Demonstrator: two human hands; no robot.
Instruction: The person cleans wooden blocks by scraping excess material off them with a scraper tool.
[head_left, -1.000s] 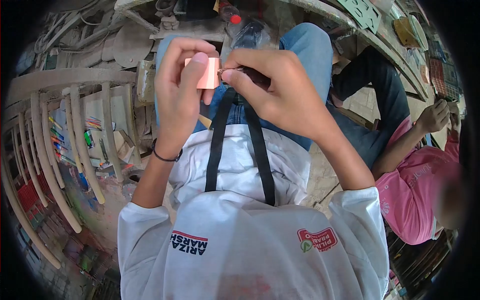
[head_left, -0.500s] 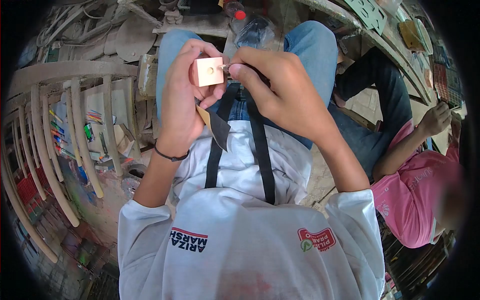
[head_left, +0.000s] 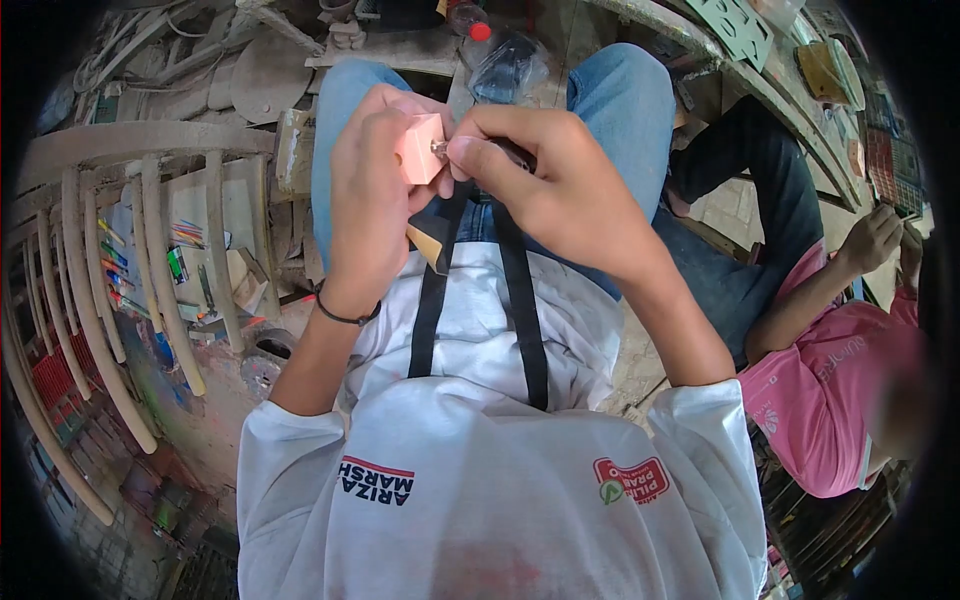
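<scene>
The left hand [head_left: 372,190] is closed around a small pale pink block [head_left: 422,148], with the fingers wrapped behind it and one face turned toward the other hand. The right hand [head_left: 555,175] pinches a slim tool [head_left: 516,154] between thumb and forefinger; its dark handle lies back under the palm, and its metal tip [head_left: 439,147] meets the block between the two hands. Whether the tip enters the block or only touches its face cannot be told.

The step in hand appears to be close work with the tip on that side face. The next move seems to call for a firm left hold, small controlled turns or pushes from the right fingers, and left fingertips kept out of the tip's line in case it slips.

Just below the left palm hangs a folded tan-and-dark sheet [head_left: 428,247]; its upper edge is hidden, so whether the left fingers grip it is unclear. Beyond both hands lies a bottle with a red cap [head_left: 480,32].
</scene>
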